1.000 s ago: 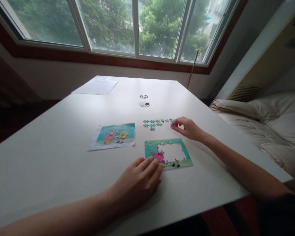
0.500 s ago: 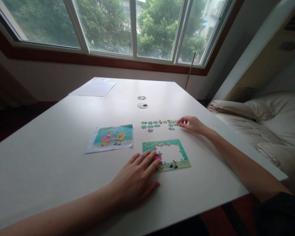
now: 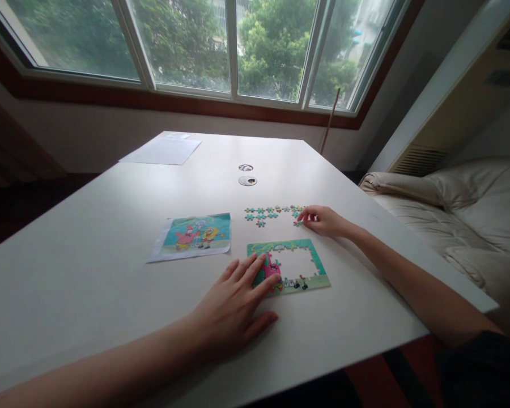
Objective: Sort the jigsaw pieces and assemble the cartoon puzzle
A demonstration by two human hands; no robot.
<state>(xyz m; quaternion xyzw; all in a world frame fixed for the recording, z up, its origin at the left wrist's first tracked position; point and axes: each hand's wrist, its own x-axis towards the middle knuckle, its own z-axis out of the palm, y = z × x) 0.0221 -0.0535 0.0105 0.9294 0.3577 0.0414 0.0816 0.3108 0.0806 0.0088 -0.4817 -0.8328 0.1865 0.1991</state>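
My left hand (image 3: pixel 233 300) lies flat with its fingers spread over the left side of a jigsaw puzzle (image 3: pixel 323 280). The puzzle has a teal and green border, a pink figure beside my fingertips, and a white gap in its middle. Beyond it, my right hand (image 3: pixel 325 220) has its thumb and fingers curled together at a small puzzle piece (image 3: pixel 297 223) at the right end of the loose pieces (image 3: pixel 260 210). Those pieces lie in short rows, and my right hand covers some of them. Left of the puzzle rests a printed cartoon picture (image 3: pixel 195 235) on white paper.
The white table (image 3: pixel 89 272) carries white sheets of paper (image 3: pixel 161 152) at its far left. Two round inserts (image 3: pixel 247 181) are set into the tabletop further back. A pale leather sofa (image 3: pixel 446 209) stands to the right, and a window (image 3: pixel 187 45) is ahead.
My right hand has moved a little left and nearer to me, from the right end of the upper row to a lower piece. My left hand stays on the puzzle.
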